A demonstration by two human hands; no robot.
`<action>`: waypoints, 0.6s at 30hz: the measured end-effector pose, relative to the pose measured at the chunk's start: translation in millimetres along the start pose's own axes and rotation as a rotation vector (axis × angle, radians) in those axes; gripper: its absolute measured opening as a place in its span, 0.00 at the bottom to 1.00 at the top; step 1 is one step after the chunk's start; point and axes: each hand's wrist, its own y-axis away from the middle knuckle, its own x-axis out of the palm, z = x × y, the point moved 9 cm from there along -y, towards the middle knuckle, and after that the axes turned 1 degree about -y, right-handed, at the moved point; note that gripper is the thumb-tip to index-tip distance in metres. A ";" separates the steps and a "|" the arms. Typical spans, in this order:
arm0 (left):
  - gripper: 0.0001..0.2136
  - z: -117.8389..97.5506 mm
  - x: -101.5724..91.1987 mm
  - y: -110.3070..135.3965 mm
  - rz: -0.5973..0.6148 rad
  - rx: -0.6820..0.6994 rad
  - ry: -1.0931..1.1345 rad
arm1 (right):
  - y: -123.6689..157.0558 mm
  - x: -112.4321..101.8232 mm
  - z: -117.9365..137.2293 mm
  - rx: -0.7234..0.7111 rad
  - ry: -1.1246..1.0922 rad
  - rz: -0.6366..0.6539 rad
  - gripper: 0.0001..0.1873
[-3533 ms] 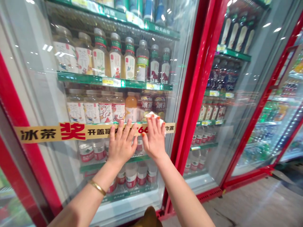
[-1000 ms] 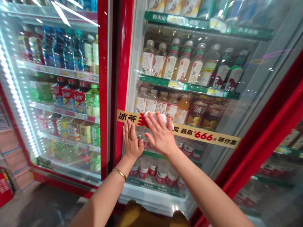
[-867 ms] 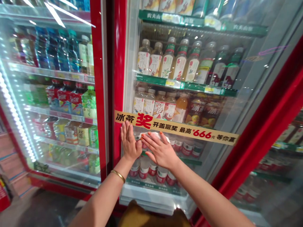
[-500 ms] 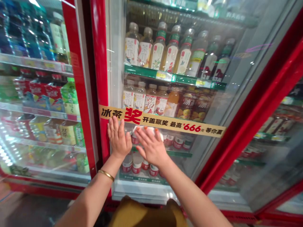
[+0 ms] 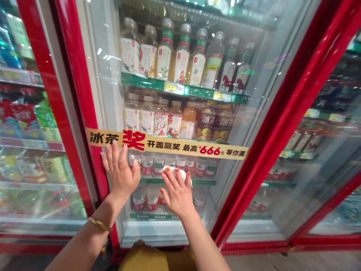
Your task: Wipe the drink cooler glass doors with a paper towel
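Note:
A glass cooler door [image 5: 237, 120] in a red frame fills the middle of the view, with a yellow strip [image 5: 169, 146] of printed characters across it. My left hand [image 5: 120, 171], fingers spread, lies against the left side of the door, its fingertips on the strip. Below the strip, my right hand [image 5: 179, 192] holds a white cloth [image 5: 171, 170] flat against the glass under its outstretched fingers. Most of the cloth is hidden by the hand; its edge shows above and between the fingertips.
Behind the glass, tea bottles [image 5: 182, 62] stand in rows on shelves with green edges [image 5: 152, 82]. More red-framed coolers with drinks stand on the left and right. A door frame bar [image 5: 267, 128] slants down on the right.
The right hand and cloth have slid down the glass, away from the strip. My left hand stays by the strip's left end. The whole view has shifted to the right.

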 end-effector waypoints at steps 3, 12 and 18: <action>0.43 -27.2 5.5 -12.2 0.033 0.108 0.017 | 33.4 -11.9 -43.5 0.175 0.059 -0.077 0.40; 0.40 -78.3 42.6 -42.3 0.094 0.248 0.005 | 29.9 -11.0 -56.9 0.272 0.003 -0.071 0.43; 0.41 -78.9 39.7 -39.0 0.085 0.261 -0.021 | 65.6 -27.1 -115.0 0.656 0.090 -0.226 0.41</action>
